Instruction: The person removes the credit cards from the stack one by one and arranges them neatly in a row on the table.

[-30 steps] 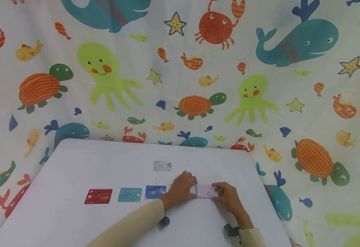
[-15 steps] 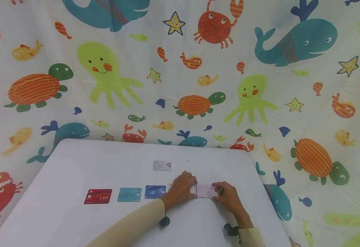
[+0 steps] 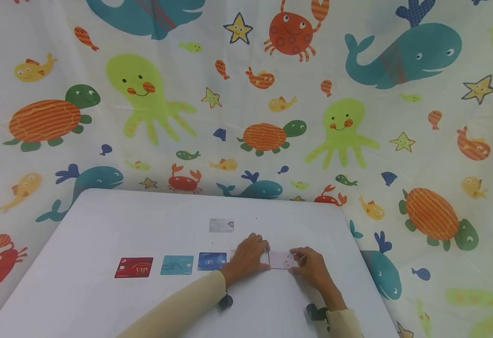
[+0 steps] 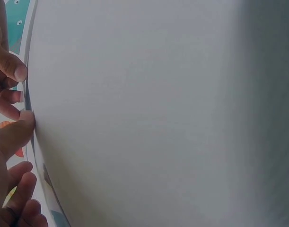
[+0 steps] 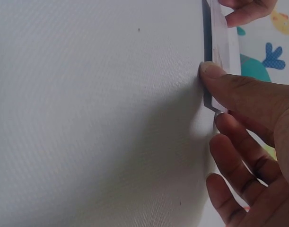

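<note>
A pale pink card (image 3: 281, 260) lies flat on the white table, and my right hand (image 3: 312, 268) pinches its right end, thumb on the near edge and fingers on the far side. In the right wrist view the right thumb (image 5: 215, 71) presses along the edge of that card (image 5: 220, 42). My left hand (image 3: 248, 258) arches over a second pale card (image 3: 265, 259), mostly hidden beneath it, with thumb and fingertips at its near and far edges, right beside the pink card. The left wrist view shows both hands' fingers close together at the table's surface.
Left of my hands, a red VIP card (image 3: 134, 267), a teal card (image 3: 176, 265) and a blue card (image 3: 212, 261) lie in a row. A silver-grey card (image 3: 221, 225) lies farther back on the white table (image 3: 166, 310). A sea-animal curtain (image 3: 229, 112) hangs behind.
The head view has tilted slightly. Both hands and the cards keep the same positions.
</note>
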The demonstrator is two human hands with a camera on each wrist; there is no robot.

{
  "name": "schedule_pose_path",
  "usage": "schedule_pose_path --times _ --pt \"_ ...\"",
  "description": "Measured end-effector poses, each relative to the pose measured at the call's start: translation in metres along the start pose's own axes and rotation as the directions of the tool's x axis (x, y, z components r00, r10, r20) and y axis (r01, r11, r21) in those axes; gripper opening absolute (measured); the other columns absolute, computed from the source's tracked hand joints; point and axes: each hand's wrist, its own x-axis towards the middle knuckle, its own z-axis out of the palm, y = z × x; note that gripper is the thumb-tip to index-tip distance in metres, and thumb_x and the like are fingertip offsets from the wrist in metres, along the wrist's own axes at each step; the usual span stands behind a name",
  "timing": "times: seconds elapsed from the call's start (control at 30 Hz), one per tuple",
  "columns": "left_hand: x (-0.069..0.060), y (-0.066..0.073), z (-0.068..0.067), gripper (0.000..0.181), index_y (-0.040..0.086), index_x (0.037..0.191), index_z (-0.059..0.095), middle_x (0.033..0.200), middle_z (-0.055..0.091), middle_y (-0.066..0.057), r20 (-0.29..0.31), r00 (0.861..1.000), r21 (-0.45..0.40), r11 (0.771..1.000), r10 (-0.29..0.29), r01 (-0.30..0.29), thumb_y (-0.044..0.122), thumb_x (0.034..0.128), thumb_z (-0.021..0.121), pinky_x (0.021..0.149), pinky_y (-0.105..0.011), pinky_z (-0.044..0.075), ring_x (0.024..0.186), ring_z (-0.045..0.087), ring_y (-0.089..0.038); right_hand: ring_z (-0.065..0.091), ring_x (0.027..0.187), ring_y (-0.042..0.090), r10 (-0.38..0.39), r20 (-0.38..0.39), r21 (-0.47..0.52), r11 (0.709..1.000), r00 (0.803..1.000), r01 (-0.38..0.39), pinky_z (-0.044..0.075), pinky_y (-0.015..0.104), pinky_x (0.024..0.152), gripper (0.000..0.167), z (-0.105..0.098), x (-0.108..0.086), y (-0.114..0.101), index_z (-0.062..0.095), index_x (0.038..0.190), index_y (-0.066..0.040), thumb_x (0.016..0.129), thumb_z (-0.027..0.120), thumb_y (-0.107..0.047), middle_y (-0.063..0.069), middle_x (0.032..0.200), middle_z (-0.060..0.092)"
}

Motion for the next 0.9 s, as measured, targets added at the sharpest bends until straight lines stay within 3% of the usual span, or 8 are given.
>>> schedule_pose_path --times 0.9 --pt "-0.007 -0.004 -0.007 0.045 0.020 0.118 0.077 0.101 0.068 0.003 0.002 1.000 0.001 1.000 -0.014 0.014 0.048 0.0845 0.089 0.083 -0.020 0.052 0.091 0.052 -0.010 0.056 0.085 0.015 -0.024 0.011 0.026 0.999 1.000 0.024 0.050 0.021 0.072 0.047 0.004 0.000 -0.009 0.076 0.127 -0.016 0.082 0.092 -0.011 0.000 0.101 0.069"
